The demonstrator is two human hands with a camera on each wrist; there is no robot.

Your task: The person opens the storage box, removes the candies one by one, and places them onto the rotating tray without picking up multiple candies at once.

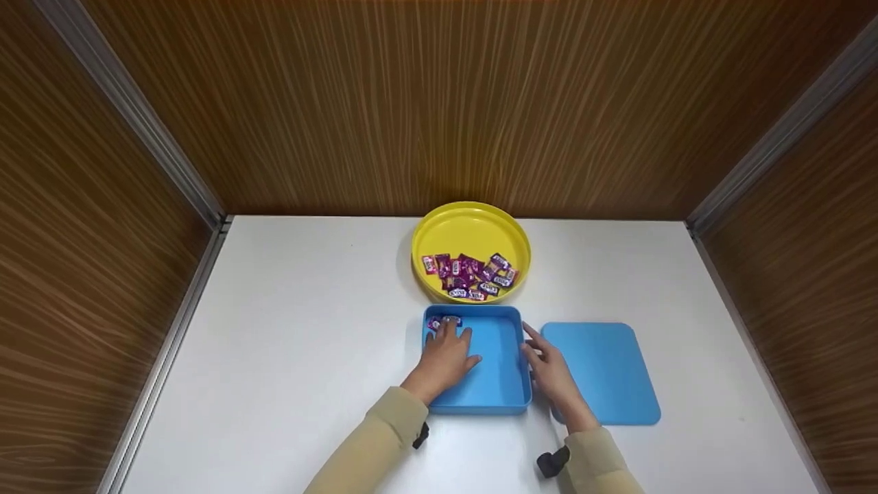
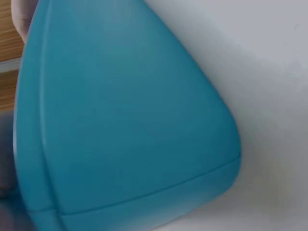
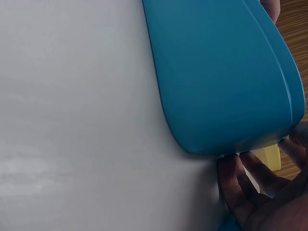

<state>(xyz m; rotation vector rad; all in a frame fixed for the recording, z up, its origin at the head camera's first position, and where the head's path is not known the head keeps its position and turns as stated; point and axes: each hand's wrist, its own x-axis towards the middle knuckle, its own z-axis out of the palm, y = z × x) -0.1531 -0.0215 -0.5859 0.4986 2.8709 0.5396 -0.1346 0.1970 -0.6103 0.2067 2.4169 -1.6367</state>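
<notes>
My left hand (image 1: 442, 363) reaches into a blue square box (image 1: 497, 367), its fingers spread and its fingertips at the wrapped candies (image 1: 434, 322) in the far left corner. Along the box's right wall lies my right hand (image 1: 551, 374). In the right wrist view, the fingertips of that hand (image 3: 262, 192) touch the outside of the box wall (image 3: 216, 77). The left wrist view is mostly filled by the outer side of the box (image 2: 134, 106), which hides nearly all of the left hand.
Behind the box stands a round yellow tray (image 1: 473, 233) with a pile of purple and pink wrapped candies (image 1: 470, 271) in its near half. A flat blue lid (image 1: 603, 370) lies right of the box. Wood-grain panels (image 1: 453, 103) enclose the white table (image 1: 309, 309).
</notes>
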